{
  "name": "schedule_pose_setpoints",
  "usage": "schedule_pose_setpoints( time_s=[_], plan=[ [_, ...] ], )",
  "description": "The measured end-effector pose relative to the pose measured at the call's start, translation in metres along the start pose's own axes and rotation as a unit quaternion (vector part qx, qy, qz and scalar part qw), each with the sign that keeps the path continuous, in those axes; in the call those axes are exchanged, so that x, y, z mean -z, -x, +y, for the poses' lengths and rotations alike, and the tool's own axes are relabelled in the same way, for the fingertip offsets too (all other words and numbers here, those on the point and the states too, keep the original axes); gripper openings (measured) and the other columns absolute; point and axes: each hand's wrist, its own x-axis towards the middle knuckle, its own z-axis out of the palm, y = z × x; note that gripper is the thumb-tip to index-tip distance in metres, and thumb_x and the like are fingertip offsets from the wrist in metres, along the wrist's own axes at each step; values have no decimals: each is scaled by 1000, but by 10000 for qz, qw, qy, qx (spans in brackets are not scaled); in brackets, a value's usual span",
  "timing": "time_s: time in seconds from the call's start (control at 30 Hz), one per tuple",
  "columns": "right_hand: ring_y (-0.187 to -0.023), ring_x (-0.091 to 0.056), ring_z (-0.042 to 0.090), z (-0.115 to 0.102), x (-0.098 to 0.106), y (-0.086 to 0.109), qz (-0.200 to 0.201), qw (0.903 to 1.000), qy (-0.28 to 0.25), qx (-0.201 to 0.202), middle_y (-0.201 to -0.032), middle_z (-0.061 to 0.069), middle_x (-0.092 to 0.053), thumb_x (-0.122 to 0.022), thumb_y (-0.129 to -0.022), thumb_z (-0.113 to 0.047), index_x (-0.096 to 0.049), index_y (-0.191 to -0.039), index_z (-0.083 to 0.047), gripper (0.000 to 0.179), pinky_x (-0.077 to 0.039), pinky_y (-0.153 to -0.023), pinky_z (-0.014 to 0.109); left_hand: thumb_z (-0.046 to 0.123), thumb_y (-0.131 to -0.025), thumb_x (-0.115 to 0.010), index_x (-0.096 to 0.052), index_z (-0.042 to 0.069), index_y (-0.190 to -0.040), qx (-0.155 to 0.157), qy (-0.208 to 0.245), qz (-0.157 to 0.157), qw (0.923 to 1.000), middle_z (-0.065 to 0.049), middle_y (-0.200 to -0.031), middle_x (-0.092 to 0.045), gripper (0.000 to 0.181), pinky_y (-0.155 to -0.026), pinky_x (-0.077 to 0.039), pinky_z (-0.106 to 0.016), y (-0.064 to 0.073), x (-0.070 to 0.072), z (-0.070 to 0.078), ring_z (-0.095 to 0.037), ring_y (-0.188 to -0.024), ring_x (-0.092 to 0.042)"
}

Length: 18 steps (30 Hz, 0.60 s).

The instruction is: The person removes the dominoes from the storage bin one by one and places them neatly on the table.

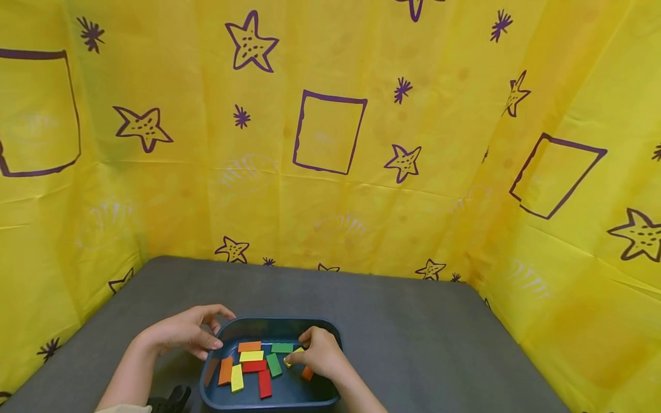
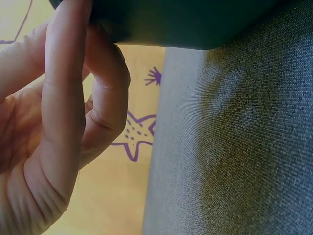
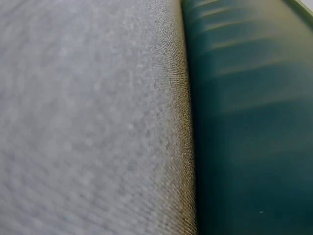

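A dark blue tray (image 1: 268, 406) holds several flat rectangular blocks in orange, yellow, green and red. My left hand (image 1: 188, 331) holds the tray's far left corner, thumb and fingers bent at its rim. In the left wrist view, the bent fingers (image 2: 63, 98) of that hand meet the tray wall (image 2: 161, 24). Inside the tray's right half, my right hand (image 1: 321, 354) pinches a yellow block (image 1: 287, 362), partly hidden by the fingers. An orange block (image 1: 307, 373) lies under that hand. The right wrist view shows the tray's outer wall (image 3: 254, 127) but no hand.
The tray stands on a grey cloth-covered table (image 1: 413, 344) near its front edge. A yellow curtain (image 1: 330, 201) with purple stars and frames surrounds the back and sides. Beside the left forearm is a black object (image 1: 172, 398), partly cut off.
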Motion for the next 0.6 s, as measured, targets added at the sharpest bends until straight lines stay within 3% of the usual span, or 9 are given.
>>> schedule_pose_setpoints(
  time_s=[0.2, 0.37, 0.6],
  plan=[
    [-79, -49, 22, 1, -3, 0, -83, 9993, 339, 160, -85, 9, -58, -90, -68, -20, -64, -91, 2, 41, -44, -69, 33, 14, -88, -73, -44, -4, -138, -58, 2, -59, 10000, -11, -97, -48, 61, -63, -58, -28, 0, 1, -1, -17, -73, -56],
    [-89, -49, 27, 0, -1, 1, -174, 9981, 581, 89, -91, 11, -58, -90, -67, -21, -63, -92, 0, 42, -43, -75, 38, 15, -88, -73, -43, -4, -139, -69, 26, -85, 9999, -11, -98, -48, 61, -63, -58, -29, 1, 2, -1, -17, -73, -55],
    [-87, -47, 28, -2, 2, 7, -193, 9941, 1067, 60, -92, 11, -54, -95, -57, -12, -62, -94, -2, 51, -46, -74, 38, 15, -89, -72, -43, -3, -139, -55, 66, -103, 9999, -11, -99, -48, 61, -62, -57, -28, 0, 0, -2, -16, -73, -55]
  ],
)
